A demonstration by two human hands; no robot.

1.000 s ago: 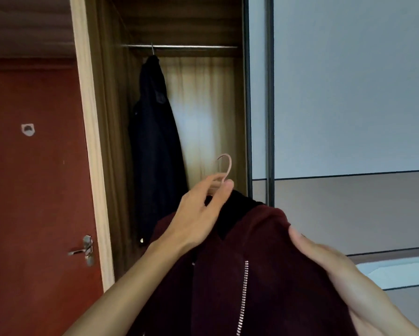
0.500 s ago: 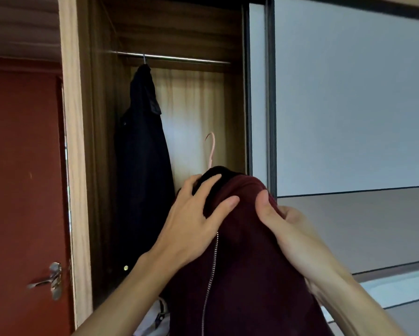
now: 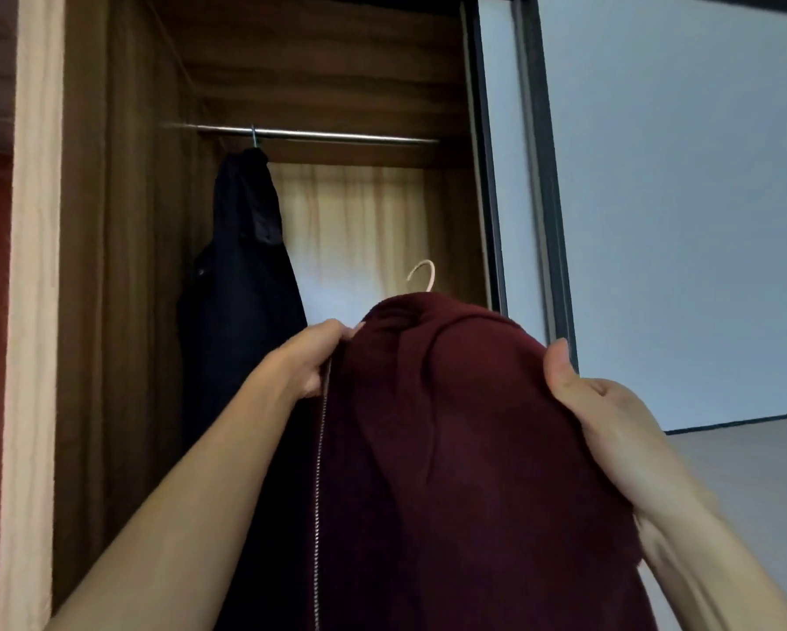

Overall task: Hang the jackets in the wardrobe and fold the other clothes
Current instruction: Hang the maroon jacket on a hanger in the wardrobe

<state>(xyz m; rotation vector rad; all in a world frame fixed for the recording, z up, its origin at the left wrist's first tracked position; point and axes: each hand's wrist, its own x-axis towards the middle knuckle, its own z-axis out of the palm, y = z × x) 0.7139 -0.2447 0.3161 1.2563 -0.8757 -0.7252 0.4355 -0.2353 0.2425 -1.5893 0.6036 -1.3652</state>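
Maroon jacket (image 3: 450,425): held up high in front of the open wardrobe (image 3: 122,266), filling the lower middle of the view, below the level of the rail and not hung on it.
Zip (image 3: 319,471): silver teeth run straight down the jacket's left edge.
Hanger hook (image 3: 425,275): pale and curved, poking up just above the collar; the rest of the hanger is hidden under the fabric.
Left hand (image 3: 305,362): fingers curled round the front edge at the top of the zip, a firm pinch on the cloth.
Right hand (image 3: 610,416): grips the far shoulder, thumb pressed on the front, fingers tucked out of sight behind.
Rail (image 3: 318,135): a metal bar across the top of the wardrobe.
Dark jacket (image 3: 241,275): hanging from the rail at its left end, well apart from the hook.
Sliding door (image 3: 678,220): a pale grey panel, pushed to the right.
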